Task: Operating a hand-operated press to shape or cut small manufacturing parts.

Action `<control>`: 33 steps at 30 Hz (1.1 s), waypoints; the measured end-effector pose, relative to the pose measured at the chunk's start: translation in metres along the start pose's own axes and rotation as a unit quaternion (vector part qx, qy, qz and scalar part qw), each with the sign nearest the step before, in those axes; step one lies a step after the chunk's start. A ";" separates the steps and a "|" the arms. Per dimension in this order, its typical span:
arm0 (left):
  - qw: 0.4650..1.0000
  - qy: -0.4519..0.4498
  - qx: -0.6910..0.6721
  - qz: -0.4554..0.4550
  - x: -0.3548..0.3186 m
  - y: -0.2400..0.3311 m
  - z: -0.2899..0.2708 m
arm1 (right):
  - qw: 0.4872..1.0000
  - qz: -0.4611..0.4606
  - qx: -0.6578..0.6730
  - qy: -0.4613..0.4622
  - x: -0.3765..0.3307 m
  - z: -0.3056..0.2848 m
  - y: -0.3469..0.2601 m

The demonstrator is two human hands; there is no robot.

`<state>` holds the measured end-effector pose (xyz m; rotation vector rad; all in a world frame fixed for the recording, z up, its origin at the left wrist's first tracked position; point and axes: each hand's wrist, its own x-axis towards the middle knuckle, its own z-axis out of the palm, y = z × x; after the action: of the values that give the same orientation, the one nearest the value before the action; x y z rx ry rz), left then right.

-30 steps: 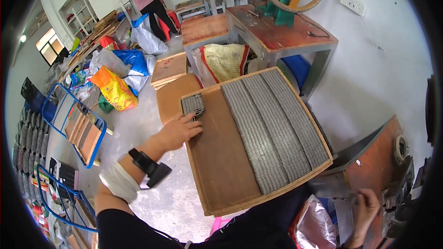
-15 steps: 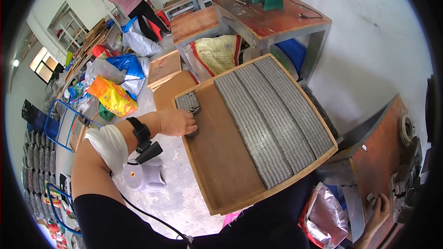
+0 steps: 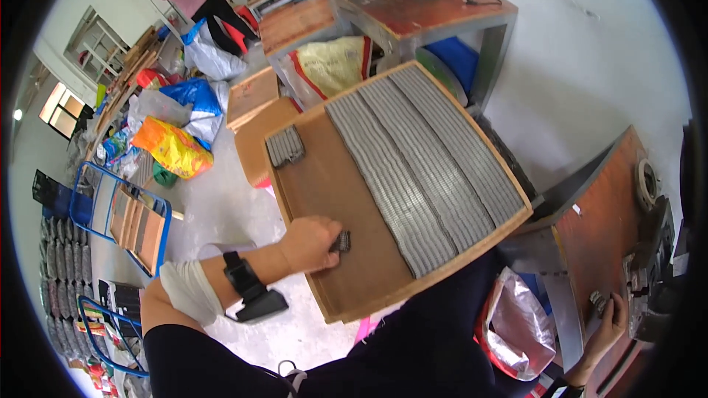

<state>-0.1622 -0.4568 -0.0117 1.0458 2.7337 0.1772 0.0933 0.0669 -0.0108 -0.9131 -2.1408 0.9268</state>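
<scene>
Lower centre, the left hand [image 3: 310, 243] grips one small stack of grey metal pieces [image 3: 341, 241] on the wooden tray [image 3: 332, 184]; three long rows [image 3: 424, 169] fill its right. Lower right, the right hand [image 3: 608, 317] pinches another piece [image 3: 597, 301].

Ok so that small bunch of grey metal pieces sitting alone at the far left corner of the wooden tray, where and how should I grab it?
Pinch the small bunch across its two long sides, coming from above. It lies flat on the wooden tray, apart from the packed grey rows, with bare board beside it, so fingers probably fit either side.
</scene>
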 end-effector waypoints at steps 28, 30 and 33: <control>0.943 0.214 0.091 -0.236 0.047 -0.156 0.011 | 1.000 -0.015 0.018 -0.017 0.006 -0.010 0.020; 0.940 0.236 0.097 -0.227 0.049 -0.155 0.009 | 1.000 0.003 0.025 -0.011 0.005 -0.008 0.019; 0.944 0.195 -0.028 -0.266 0.056 -0.140 -0.028 | 1.000 -0.020 -0.006 0.000 0.005 -0.003 0.008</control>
<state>-0.2999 -0.5244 -0.0191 0.2393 3.2206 0.4036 0.0956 0.0756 -0.0137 -0.8733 -2.1576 0.8955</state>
